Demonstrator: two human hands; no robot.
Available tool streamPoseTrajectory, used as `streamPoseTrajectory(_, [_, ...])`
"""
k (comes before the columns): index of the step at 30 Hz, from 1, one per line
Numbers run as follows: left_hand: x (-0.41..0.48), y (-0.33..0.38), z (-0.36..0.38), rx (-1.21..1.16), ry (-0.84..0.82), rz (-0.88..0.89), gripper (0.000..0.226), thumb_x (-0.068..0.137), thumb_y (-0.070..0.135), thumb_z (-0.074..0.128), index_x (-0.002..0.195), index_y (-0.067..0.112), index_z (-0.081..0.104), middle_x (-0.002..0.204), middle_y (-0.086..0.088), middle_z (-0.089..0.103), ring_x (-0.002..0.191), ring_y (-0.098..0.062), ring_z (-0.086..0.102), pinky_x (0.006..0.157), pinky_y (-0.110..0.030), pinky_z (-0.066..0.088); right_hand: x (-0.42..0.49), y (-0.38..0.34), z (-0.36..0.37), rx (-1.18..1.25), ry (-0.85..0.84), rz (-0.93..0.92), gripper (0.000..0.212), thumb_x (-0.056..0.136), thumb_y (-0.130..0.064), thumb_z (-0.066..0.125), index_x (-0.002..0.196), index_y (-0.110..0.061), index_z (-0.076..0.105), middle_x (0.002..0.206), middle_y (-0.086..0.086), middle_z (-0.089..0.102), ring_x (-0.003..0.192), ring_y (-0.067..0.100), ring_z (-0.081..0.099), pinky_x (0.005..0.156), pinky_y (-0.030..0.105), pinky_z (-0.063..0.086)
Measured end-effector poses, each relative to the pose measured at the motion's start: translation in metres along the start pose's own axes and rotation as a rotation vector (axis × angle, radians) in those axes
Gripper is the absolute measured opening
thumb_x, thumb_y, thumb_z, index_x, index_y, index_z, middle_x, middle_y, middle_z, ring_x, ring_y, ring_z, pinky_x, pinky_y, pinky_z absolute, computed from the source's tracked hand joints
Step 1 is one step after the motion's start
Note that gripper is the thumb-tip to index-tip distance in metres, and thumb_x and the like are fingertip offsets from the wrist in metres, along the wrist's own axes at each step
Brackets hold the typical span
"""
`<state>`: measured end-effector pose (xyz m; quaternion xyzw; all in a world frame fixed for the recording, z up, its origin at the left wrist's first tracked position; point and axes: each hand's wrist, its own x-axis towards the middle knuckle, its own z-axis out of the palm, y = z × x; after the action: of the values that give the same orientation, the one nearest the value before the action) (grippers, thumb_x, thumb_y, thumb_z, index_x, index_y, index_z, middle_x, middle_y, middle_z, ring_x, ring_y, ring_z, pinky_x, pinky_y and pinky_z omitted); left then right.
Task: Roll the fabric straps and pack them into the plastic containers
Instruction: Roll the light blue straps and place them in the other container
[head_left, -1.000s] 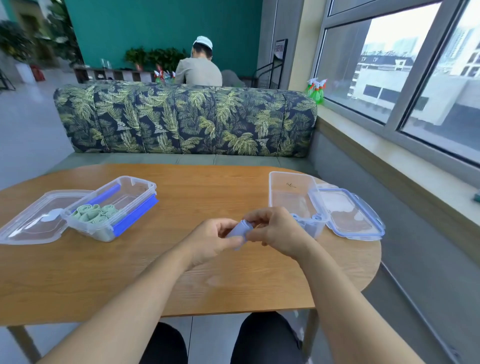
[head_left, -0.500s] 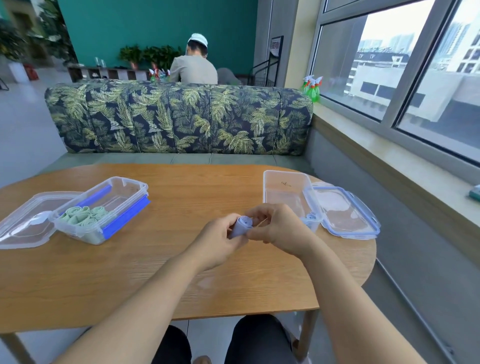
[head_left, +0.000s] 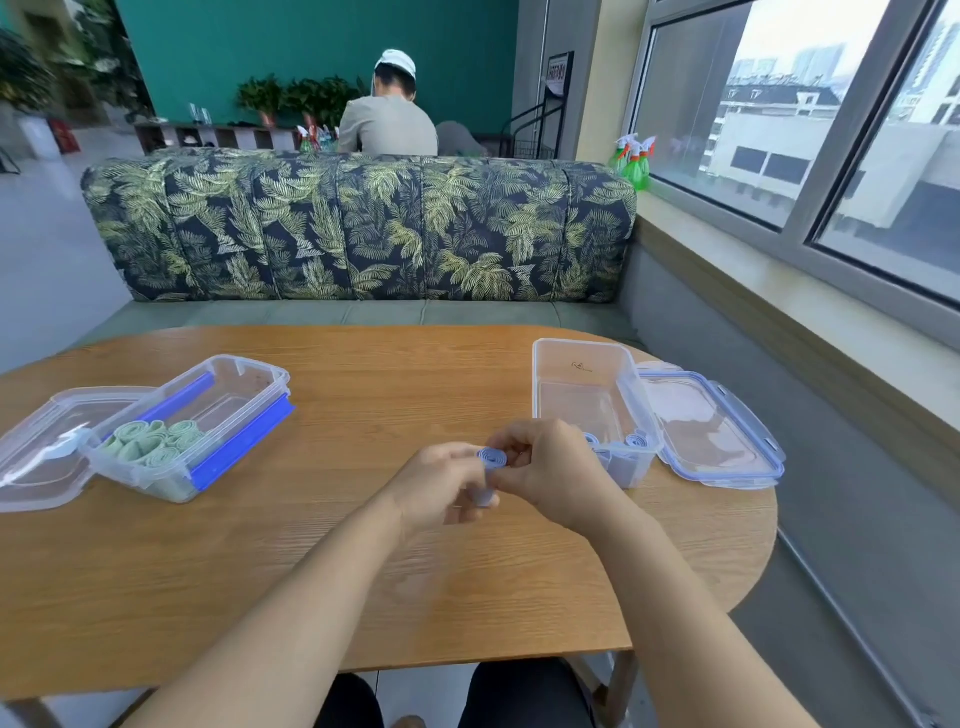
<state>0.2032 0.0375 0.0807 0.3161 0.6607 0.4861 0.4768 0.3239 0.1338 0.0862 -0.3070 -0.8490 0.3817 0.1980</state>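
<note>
A wooden surface (head_left: 405, 384) fills the middle of the frame. Its near edge runs across the lower part, and its right end curves round.

At the centre, just above the wood, the left hand (head_left: 441, 486) and right hand (head_left: 550, 467) meet. Both pinch a rolled blue strap (head_left: 492, 458) between curled fingers and thumbs. The roll's spiral end faces up, and a little more blue shows below, between the hands.

Just right of the hands stands a clear plastic container (head_left: 576, 374), open at the top. A few blue rolls (head_left: 636, 441) sit at its near end, and the rest of its floor is bare. Its blue-rimmed lid (head_left: 717, 436) lies flat, touching its right side, close to the curved edge of the surface.

At centre left, well apart from the hands, a second clear container (head_left: 236, 387) with blue clips holds green rolls (head_left: 150, 441) at its near end. Its lid (head_left: 36, 467) lies on its left and is cut off by the frame's left edge.

Bare wood lies between the two containers. More bare wood runs from the hands to the near edge, crossed by both forearms.

Beyond the far edge is a leaf-print sofa (head_left: 363, 228). A person (head_left: 387, 124) sits behind it, back turned. Green spray bottles (head_left: 634, 161) stand on the windowsill at upper right.
</note>
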Motion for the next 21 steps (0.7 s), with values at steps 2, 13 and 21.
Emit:
streamPoseTrajectory(2, [0.0023, 0.0015, -0.0012, -0.166, 0.04, -0.088, 0.027, 0.09, 0.023, 0.06, 0.108, 0.004, 0.067, 0.086, -0.019, 0.07, 0.084, -0.025, 0.067, 0.072, -0.029, 0.051, 0.0002, -0.0026, -0.0005, -0.008, 0.004, -0.016, 0.014, 0.073, -0.009, 0.071, 0.083, -0.019, 0.073, 0.067, -0.006, 0.063, 0.061, 0.006, 0.052, 0.062, 0.03, 0.049])
streamPoseTrajectory(13, [0.0072, -0.0017, -0.002, -0.202, 0.137, -0.085, 0.035, 0.085, 0.038, 0.07, 0.101, 0.006, 0.07, 0.087, -0.022, 0.073, 0.081, -0.026, 0.07, 0.083, -0.034, 0.054, 0.0032, -0.0037, -0.0011, 0.042, -0.031, -0.038, 0.018, 0.074, -0.007, 0.073, 0.089, -0.018, 0.072, 0.065, -0.009, 0.061, 0.058, 0.005, 0.05, 0.063, 0.031, 0.05])
streamPoseTrajectory(21, [0.0106, -0.0038, -0.0007, -0.276, 0.106, -0.121, 0.044, 0.076, 0.043, 0.076, 0.106, 0.011, 0.07, 0.093, -0.018, 0.074, 0.086, -0.024, 0.071, 0.087, -0.036, 0.055, 0.007, -0.0004, -0.0046, 0.044, -0.022, -0.046, 0.018, 0.076, -0.004, 0.069, 0.088, -0.014, 0.074, 0.064, -0.006, 0.061, 0.052, 0.002, 0.046, 0.054, 0.024, 0.043])
